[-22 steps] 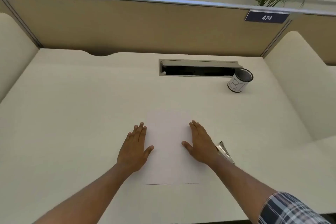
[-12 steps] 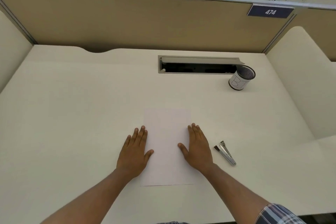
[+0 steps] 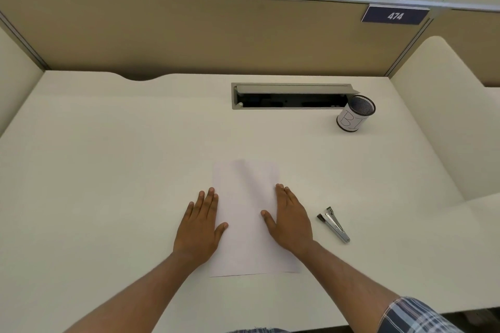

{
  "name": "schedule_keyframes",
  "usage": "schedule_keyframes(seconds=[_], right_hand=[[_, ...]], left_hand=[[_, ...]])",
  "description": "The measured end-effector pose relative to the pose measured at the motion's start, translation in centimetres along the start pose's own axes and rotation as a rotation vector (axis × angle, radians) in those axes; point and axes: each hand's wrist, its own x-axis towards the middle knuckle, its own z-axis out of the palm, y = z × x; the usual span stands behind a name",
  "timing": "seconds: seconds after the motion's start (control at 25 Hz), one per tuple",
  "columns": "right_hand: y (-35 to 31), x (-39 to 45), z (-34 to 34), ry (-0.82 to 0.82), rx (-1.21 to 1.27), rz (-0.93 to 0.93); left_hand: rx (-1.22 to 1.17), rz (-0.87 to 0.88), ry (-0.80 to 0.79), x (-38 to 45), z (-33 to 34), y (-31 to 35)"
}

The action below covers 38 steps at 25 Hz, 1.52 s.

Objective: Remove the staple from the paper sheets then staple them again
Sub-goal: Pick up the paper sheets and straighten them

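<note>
- The counter [image 3: 108, 170] carries the paper sheets [image 3: 247, 224] near its front edge; they look thin, limp, easily slid.
- Left hand [image 3: 198, 227] and right hand [image 3: 290, 220] lie flat, fingers spread, gripping nothing.
- The stapler [image 3: 334, 224] lies just right; no staple is visible, so pinch a corner.

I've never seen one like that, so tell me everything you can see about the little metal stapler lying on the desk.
The stapler is small, slim and silvery, apparently bare metal, with a darker tip at its far end. Its two arms gape slightly at that end and meet at the near end. It lies flat on the pale desk, angled with the near end pointing right. It sits just right of the right hand, with a clear gap between them. Nothing touches it except the desk. Whether it holds staples cannot be seen.
</note>
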Motion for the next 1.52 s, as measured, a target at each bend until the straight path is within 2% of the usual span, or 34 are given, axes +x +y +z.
schedule_keyframes(seconds=[0.16,0.32,0.52,0.6,0.64,0.76,0.84,0.92,1.0,1.32,1.4,1.52], right_hand=[[-1.2,-0.4,-0.3,-0.001,0.201,0.055],[-2.5,0.6,-1.7,0.033,0.688,0.324],[-1.9,2.1,-3.0,0.059,1.132,0.649],[-1.5,2.1,-3.7,0.035,1.147,0.611],[-1.4,2.0,-4.1,0.028,1.102,0.559],[-1.8,1.5,-5.3,-0.011,1.007,0.386],[-2.1,1.4,-6.2,-0.039,1.007,0.288],[-2.4,1.3,-7.2,-0.025,1.03,0.237],[-2.6,1.1,-8.1,0.025,1.069,0.214],[-5.2,-0.3,-10.6,0.28,1.154,0.07],[-5.8,-0.5,-11.1,0.322,1.132,0.045],[-6.4,-1.0,-11.8,0.361,1.109,0.003]], left_hand=[[-0.013,-0.003,-0.007,0.0,-0.2,0.1],[-0.036,0.001,-0.001,-0.1,-0.2,0.0],[-0.044,-0.008,-0.03,0.2,-0.4,-0.2],[-0.114,-0.023,-0.023,0.2,-1.0,0.0],[-0.221,-0.046,-0.003,0.3,-1.5,0.2],[-0.816,-0.269,0.132,1.5,-3.8,1.3],[-1.228,-0.45,0.156,2.7,-6.0,1.5],[-1.489,-0.481,0.14,3.3,-7.9,1.3],[-1.493,-0.395,0.183,2.8,-9.3,1.6],[-1.316,-0.062,0.513,0.7,-14.6,5.8],[-1.204,0.002,0.588,0.0,-15.4,6.1],[-1.156,0.055,0.653,-0.9,-16.1,6.1]])
